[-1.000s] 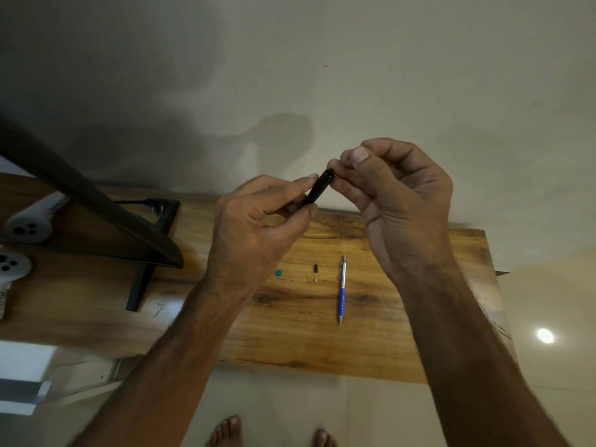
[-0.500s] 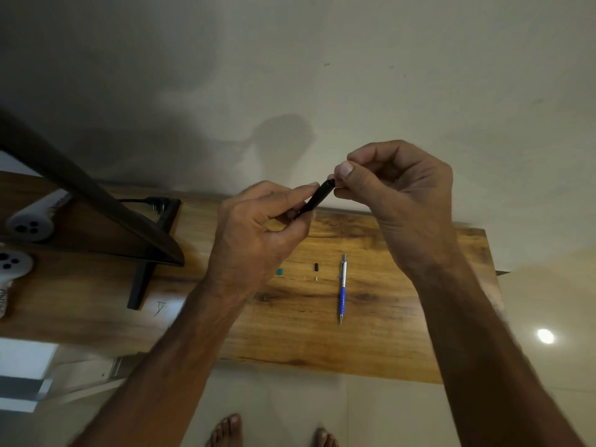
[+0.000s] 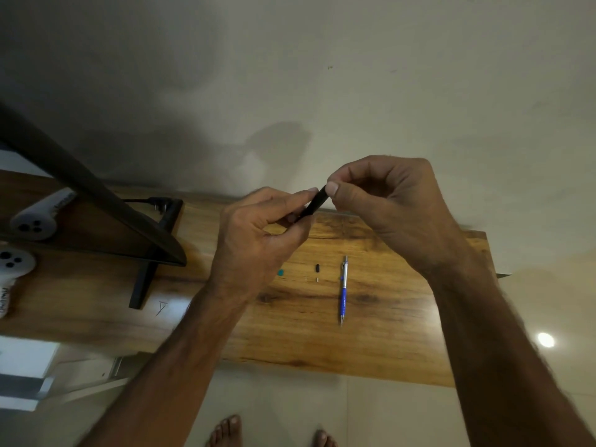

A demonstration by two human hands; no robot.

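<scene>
Above the wooden table [image 3: 380, 356] I hold a slim black pen barrel [image 3: 313, 204] tilted up to the right. My left hand [image 3: 258, 240] grips its lower part between thumb and fingers. My right hand [image 3: 393, 204] pinches its upper tip with thumb and forefinger. On the table below lie a blue and silver mechanical pencil [image 3: 343, 290], a small black part [image 3: 317, 268], a tiny pale piece [image 3: 317, 279] and a small teal piece [image 3: 280, 272].
A dark monitor [image 3: 96, 201] on a black stand [image 3: 143, 282] takes up the table's left side, with a cable plugged behind it. Two white controllers [image 3: 32, 221] lie at the far left. The wall runs behind the table. My bare feet [image 3: 225, 430] show below.
My right hand has turned at the barrel's tip, its fingers shifting round it. Both hands and the barrel stay at about the same place above the table.
</scene>
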